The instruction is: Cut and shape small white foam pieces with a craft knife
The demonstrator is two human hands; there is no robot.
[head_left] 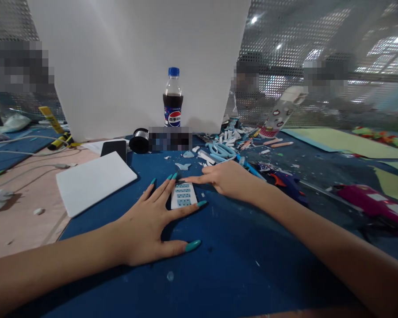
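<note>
A small white card (174,202) with rows of dotted light-blue strips lies on the blue table mat. My left hand (149,223), with long teal nails, rests flat with fingers spread. Its fingertips touch the card's upper left side and its index finger crosses the lower edge. My right hand (234,179) reaches in from the right, index finger stretched to the card's top edge and the other fingers curled. A thin dark line shows by that fingertip; whether it is a tool is unclear. Just above the card is a light-blue tail-shaped cutout (183,166).
A white board (96,183) and a dark phone (114,148) lie left. Behind stand a cola bottle (173,99) and a black spool (139,141). Blue-handled scissors (222,151), heaped scraps (230,138), and a magenta glue gun (373,201) are on the right.
</note>
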